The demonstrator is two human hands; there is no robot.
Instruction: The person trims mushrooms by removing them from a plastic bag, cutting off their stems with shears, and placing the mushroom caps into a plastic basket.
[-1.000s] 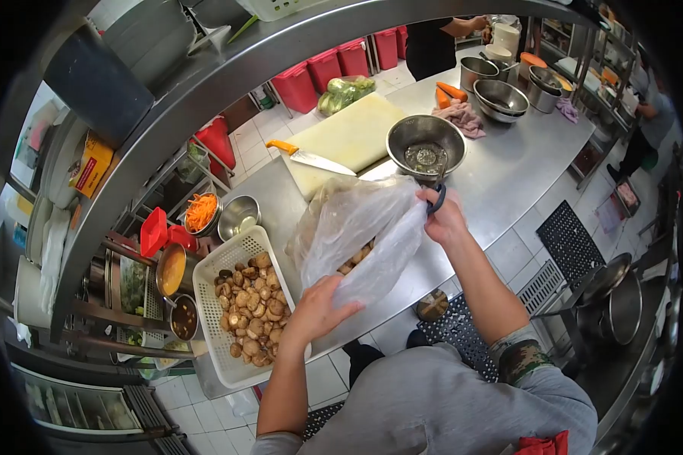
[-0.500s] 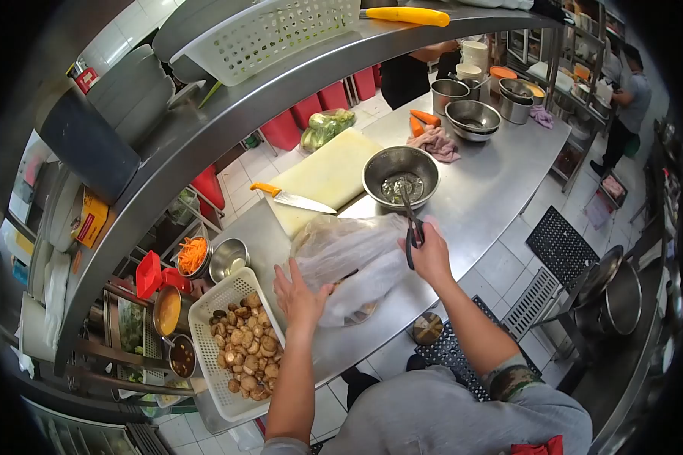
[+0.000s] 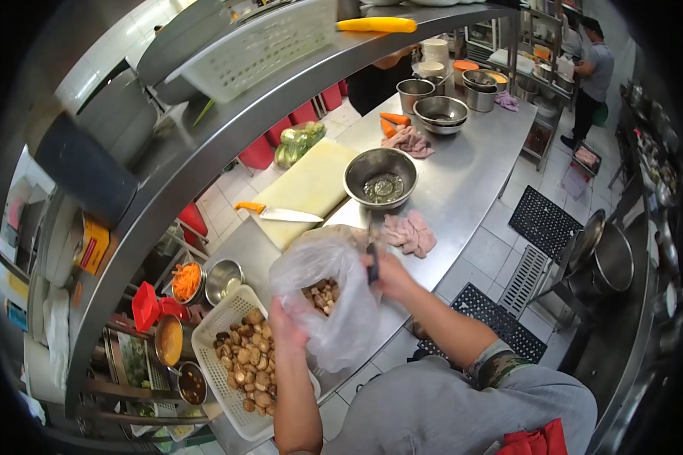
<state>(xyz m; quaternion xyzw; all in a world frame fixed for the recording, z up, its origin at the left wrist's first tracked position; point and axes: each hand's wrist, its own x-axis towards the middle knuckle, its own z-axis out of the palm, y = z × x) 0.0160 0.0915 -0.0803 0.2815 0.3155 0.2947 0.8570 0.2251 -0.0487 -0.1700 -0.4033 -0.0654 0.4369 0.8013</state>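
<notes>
A clear plastic bag (image 3: pixel 341 334) stands on the steel table with its mouth open upward, and brown mushrooms (image 3: pixel 324 294) show inside it. My left hand (image 3: pixel 287 324) is closed on the left side of the bag. At the bag's right side, my right hand (image 3: pixel 395 277) grips black-handled scissors (image 3: pixel 372 263), whose blades are blurred. Left of the bag, a white perforated basket (image 3: pixel 211 362) holds many more mushrooms (image 3: pixel 254 360). Beyond the bag sits a steel bowl (image 3: pixel 351 184) with some clear liquid in it.
A knife (image 3: pixel 288 216) with an orange handle lies on the cutting board (image 3: pixel 311 182). Crumpled pink cloths (image 3: pixel 410 233), carrots (image 3: pixel 393 121) and steel bowls (image 3: pixel 440 114) are on the table. A raised shelf (image 3: pixel 228 125) curves along the far side. Another person (image 3: pixel 596 76) stands at the back right.
My left hand has gone from spread on the bag to gripping it. The bag now stands open, showing mushrooms. My right hand and the scissors have moved away from the bowl, uncovering a pink cloth.
</notes>
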